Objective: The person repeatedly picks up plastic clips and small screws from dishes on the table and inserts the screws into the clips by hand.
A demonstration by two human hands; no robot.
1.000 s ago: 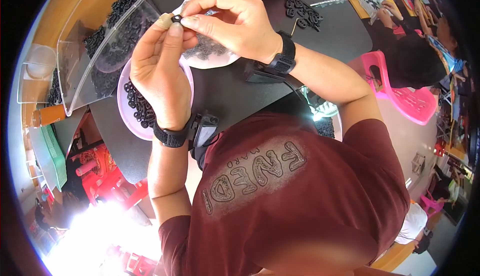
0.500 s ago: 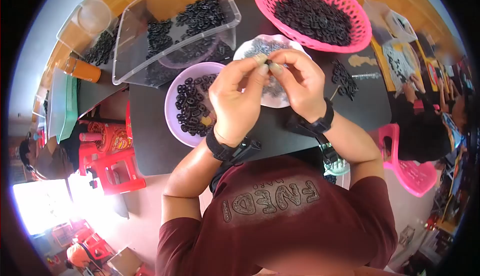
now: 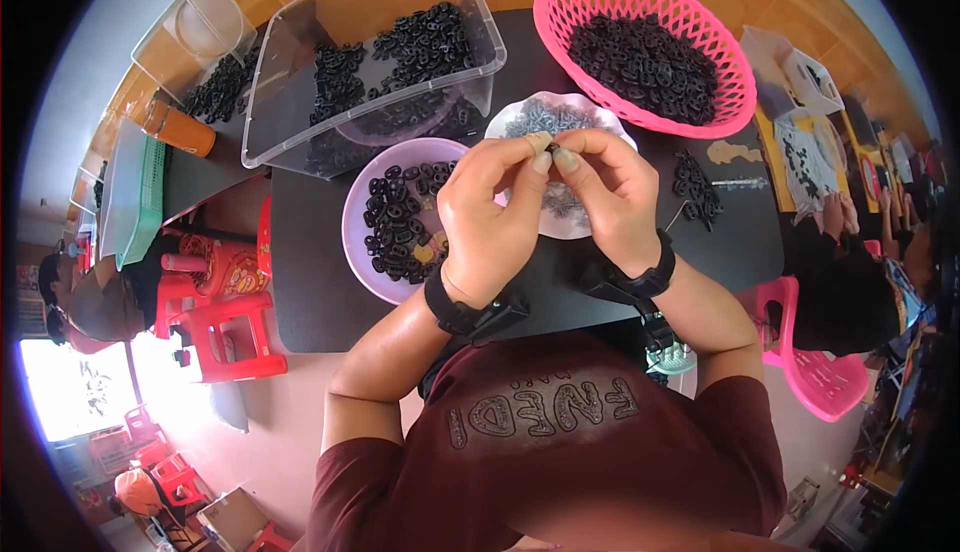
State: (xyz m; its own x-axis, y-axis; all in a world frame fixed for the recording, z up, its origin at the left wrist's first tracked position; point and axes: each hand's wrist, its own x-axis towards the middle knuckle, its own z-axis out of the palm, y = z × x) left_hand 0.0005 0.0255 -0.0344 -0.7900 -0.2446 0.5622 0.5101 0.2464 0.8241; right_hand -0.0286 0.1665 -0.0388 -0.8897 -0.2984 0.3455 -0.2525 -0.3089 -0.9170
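Note:
My left hand and my right hand meet fingertip to fingertip, both closed in a pinch. Between the thumbs and forefingers is a small black piece, mostly covered by the fingers. Right under the hands stands a white scalloped plate with many small grey translucent bits. A lilac bowl beside my left hand holds small black oval plastic parts with holes.
A clear plastic bin and a pink lattice basket with more black parts stand at the back. Loose black parts lie right of the plate. An orange cylinder is at left. Other people sit at the sides.
The view has tilted a little, so the table and its containers appear lower in the picture. My two hands stay pinched together over the plate, with fingers slightly shifted.

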